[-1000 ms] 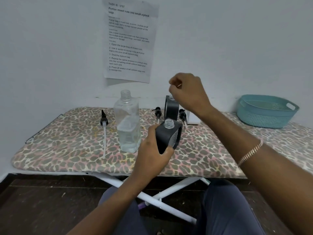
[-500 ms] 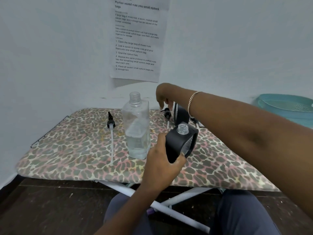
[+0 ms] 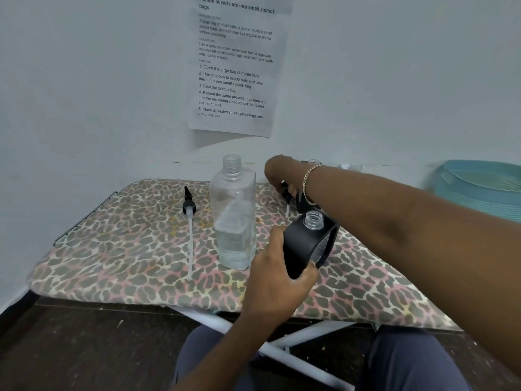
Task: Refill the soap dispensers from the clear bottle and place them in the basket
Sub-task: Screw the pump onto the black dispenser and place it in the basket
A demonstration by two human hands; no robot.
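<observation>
Gripping the black soap dispenser [image 3: 306, 246] around its lower body, the left hand [image 3: 277, 280] is holding it tilted above the worktop [image 3: 112, 249], its fingers clamped on the smooth, probably slippery casing. The right hand [image 3: 277, 173] is reaching to twelve o'clock, fingers closing on a small pump head [image 3: 285, 190]. The clear bottle [image 3: 234, 215], uncapped and part full, is standing at ten o'clock of the dispenser; it looks light and squeezable, best taken mid-body.
</observation>
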